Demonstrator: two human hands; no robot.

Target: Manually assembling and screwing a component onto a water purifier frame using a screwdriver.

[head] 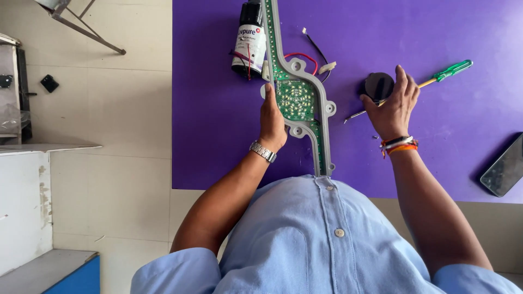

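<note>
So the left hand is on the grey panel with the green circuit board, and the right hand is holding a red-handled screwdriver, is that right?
Not quite. The head view shows the screwdriver has a green handle, not red. The rest holds: the left hand is on the grey panel with the green circuit board, and the right hand holds the screwdriver.

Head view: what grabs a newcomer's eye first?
The bright purple table top fills the upper frame. At its centre the left hand holds a long grey plastic frame carrying a green circuit board, with a black-and-white cylindrical pump motor just beyond it. To the right, the right hand rests on a green-handled screwdriver beside a small round black part; a dark phone lies at the table's right edge.
</note>
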